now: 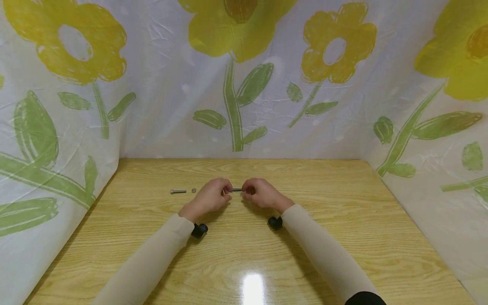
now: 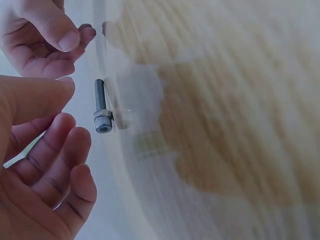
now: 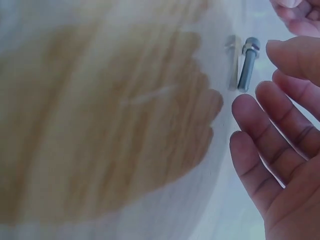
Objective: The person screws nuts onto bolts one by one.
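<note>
A socket-head bolt [image 1: 237,189] lies on the wooden table between the two hands. Its nut [image 2: 103,114] sits on the shank close up against the knurled head, and the bolt's [image 3: 247,70] plain end points toward the right-hand side. My left hand [image 1: 213,195] is at the head end, its fingers loosely bent and apart from the bolt in the left wrist view. At the other end is my right hand [image 1: 263,195], fingers relaxed and slightly spread, with a gap to the bolt in the right wrist view. Neither hand holds anything.
Left of the left hand a second socket-head bolt [image 1: 178,192] lies on the table [image 1: 236,254], with a loose nut [image 1: 193,190] just beyond its tip. A flower-printed cloth [image 1: 160,127] stands around the back and sides.
</note>
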The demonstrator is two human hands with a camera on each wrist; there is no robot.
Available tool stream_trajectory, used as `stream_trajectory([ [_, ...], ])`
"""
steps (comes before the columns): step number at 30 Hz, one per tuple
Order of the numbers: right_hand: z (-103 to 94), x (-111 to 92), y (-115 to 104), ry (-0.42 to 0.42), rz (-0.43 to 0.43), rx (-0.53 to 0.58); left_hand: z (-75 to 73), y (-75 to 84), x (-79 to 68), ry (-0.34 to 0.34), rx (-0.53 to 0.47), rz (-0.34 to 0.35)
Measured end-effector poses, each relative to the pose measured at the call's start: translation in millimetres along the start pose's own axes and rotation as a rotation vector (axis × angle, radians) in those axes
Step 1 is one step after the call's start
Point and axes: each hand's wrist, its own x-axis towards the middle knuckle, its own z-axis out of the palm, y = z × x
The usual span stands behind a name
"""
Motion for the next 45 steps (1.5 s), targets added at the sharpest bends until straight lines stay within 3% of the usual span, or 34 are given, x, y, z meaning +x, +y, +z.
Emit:
stream_trajectory([
  [29,0.7,-20.9,-35.3,0.057,-0.096,0.04,-12.4,5.4,-41.0,0.073,0.007,0.01],
  [45,9.5,-12.2,-52.2,0.081,-0.178,0.034,-28.0,-4.4,-65.6,0.151,0.042,0.046],
])
